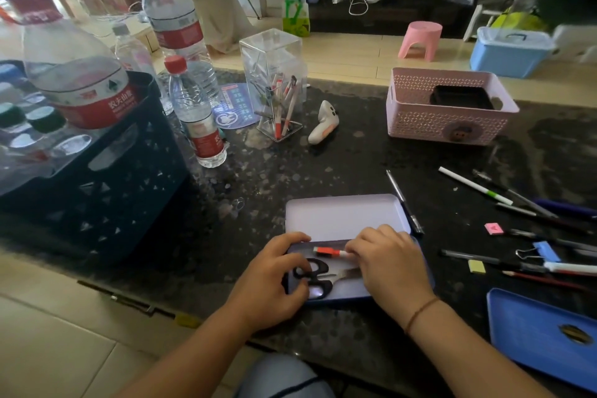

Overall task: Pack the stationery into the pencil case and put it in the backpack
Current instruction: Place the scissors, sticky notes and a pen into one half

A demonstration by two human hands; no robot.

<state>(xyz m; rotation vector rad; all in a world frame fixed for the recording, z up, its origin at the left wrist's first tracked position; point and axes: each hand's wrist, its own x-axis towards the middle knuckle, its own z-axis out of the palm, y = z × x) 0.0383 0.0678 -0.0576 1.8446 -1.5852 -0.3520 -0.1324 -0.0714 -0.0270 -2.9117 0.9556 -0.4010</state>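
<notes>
An open tin pencil case [342, 215] lies on the dark stone table, its pale lid flipped back. Inside its tray lie black-handled scissors [318, 275] and a pen with a red cap [329, 251]. My left hand [271, 281] grips the tray's left edge, thumb over the scissor handles. My right hand [391, 265] rests over the tray's right half, its fingertips pinching the red-capped pen. Several loose pens and pencils [475, 186] lie scattered to the right, with a pink eraser [493, 228], a yellow eraser [476, 266] and a blue binder clip [542, 251]. No backpack is in view.
A dark crate [106, 178] with large water bottles fills the left side. A small bottle [197, 116], a clear pen holder [274, 84] and a white gadget [323, 123] stand behind the case. A pink basket [449, 121] sits at the back right; a blue lid [542, 333] lies front right.
</notes>
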